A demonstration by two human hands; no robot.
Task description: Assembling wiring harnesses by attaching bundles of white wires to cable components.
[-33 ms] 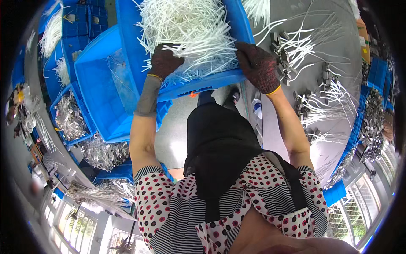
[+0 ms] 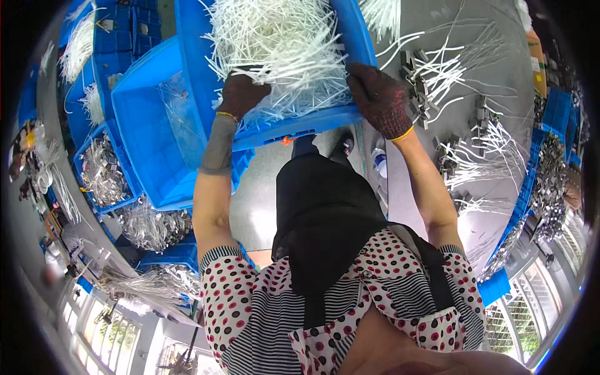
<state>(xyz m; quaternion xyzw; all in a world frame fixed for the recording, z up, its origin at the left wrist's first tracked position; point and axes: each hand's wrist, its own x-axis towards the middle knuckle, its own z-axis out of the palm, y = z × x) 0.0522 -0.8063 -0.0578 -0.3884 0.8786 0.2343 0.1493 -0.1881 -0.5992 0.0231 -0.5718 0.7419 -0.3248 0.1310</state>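
Note:
A blue plastic bin (image 2: 269, 134) heaped with thin white tubes (image 2: 281, 37) is in front of me. My left hand (image 2: 245, 97), in a dark red knit glove, lies at the near left part of the heap. Its fingers are curled in, and a few white tubes stick out beside them; how many it grips is hidden. My right hand (image 2: 382, 100), gloved alike, is closed over the bin's right rim near its front corner. Its fingertips are partly out of sight.
Left of the bin stands another blue bin (image 2: 150, 125), with bins of metal parts (image 2: 103, 175) beyond. On the grey table (image 2: 500, 62) at right lie several bunches of white-tubed wires with dark metal pieces (image 2: 425, 87). A blue bin of metal parts (image 2: 550, 181) stands at the far right.

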